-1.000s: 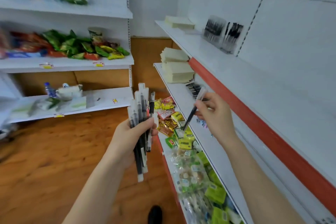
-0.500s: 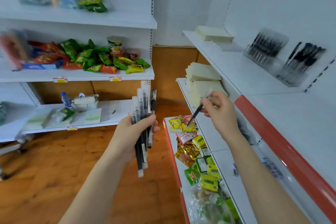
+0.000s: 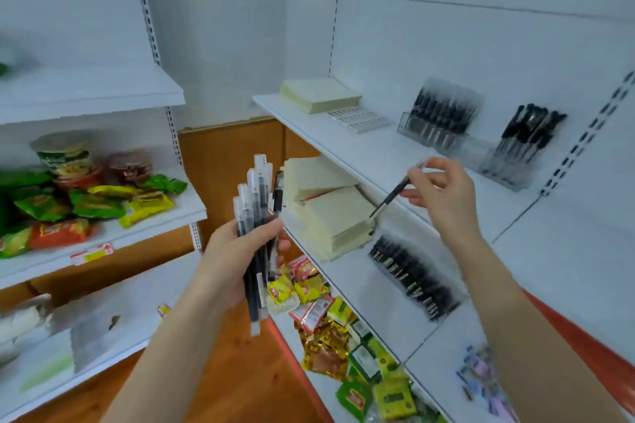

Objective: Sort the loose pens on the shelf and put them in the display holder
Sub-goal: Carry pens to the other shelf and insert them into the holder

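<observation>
My left hand grips a bundle of several black pens with clear caps, held upright at the centre of the view. My right hand pinches a single black pen that slants down to the left, in front of the upper right shelf. On that shelf stand two clear display holders, the left holder and the right holder, both filled with black pens. A row of loose black pens lies on the middle shelf below my right hand.
Cream paper pads and a white ribbed box sit on the upper shelf; more pad stacks lie on the middle shelf. Snack packets fill the lower shelf. The left-hand shelving holds snack bags and noodle cups.
My view has swung up and to the right, bringing the display holders closer. My right hand has risen with the single pen from the middle shelf to upper shelf level. The left bundle stays held.
</observation>
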{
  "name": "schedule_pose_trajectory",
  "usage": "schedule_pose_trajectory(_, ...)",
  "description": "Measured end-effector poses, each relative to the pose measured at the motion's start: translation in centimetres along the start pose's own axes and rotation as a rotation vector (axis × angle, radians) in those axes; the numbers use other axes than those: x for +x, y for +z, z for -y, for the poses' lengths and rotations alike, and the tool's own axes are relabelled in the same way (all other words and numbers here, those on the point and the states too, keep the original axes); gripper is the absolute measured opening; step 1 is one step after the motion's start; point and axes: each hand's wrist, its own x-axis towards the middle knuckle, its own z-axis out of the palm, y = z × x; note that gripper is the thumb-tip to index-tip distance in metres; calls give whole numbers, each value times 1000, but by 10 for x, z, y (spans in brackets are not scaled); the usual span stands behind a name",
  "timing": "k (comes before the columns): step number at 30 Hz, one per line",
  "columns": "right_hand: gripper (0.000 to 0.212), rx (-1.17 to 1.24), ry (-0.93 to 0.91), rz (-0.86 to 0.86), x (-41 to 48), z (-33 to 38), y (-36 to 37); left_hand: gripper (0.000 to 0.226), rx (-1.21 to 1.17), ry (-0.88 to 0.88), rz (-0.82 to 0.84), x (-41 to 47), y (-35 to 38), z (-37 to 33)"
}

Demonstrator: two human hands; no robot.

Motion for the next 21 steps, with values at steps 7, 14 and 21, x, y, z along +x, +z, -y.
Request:
schedule_pose_trajectory(7,20,-144,34,-365,45,-5,-36,5,27,-109,325,97,45,-27)
schedule_pose_trajectory(14,5,-304,-76,-612,108,-1,-66,5,-54,-187,547,160,119,-31)
schedule_pose_trajectory(21,18,-439,-102,-624,189,-10,-74,3,-69,-142,578,210,181,-39)
